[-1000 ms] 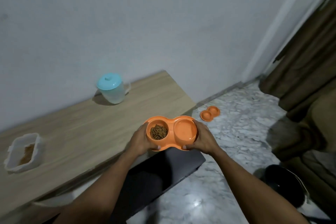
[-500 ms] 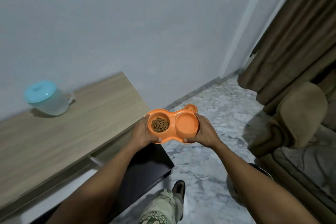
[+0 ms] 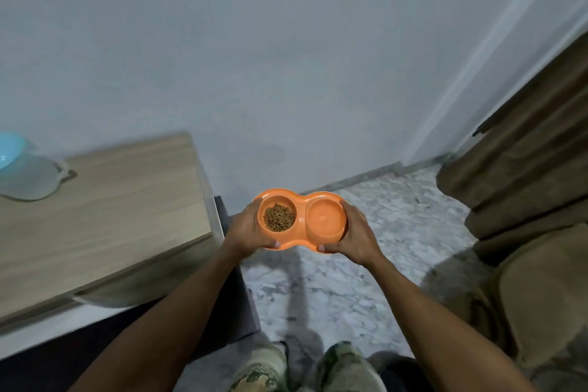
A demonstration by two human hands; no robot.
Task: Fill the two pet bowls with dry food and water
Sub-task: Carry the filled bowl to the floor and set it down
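Note:
I hold an orange double pet bowl (image 3: 301, 208) level in front of me, above the marble floor. Its left cup holds brown dry food (image 3: 279, 217); its right cup (image 3: 326, 219) shows a smooth, glossy orange bottom, and I cannot tell if there is water in it. My left hand (image 3: 246, 229) grips the left end and my right hand (image 3: 356, 232) grips the right end, thumbs on the near rim. A clear water jug with a light blue lid (image 3: 22, 167) stands on the wooden table at the far left edge.
The wooden table (image 3: 105, 207) runs along the wall on my left, with a dark panel (image 3: 235, 280) below its end. Brown curtains (image 3: 525, 153) and a tan cushioned seat (image 3: 541, 296) stand at the right. Marble floor (image 3: 366, 280) lies ahead; my legs show at the bottom.
The view has swung right and down: the table and jug slid to the left, the food container and the second orange bowl on the floor left the view. Both hands keep their hold on the bowl.

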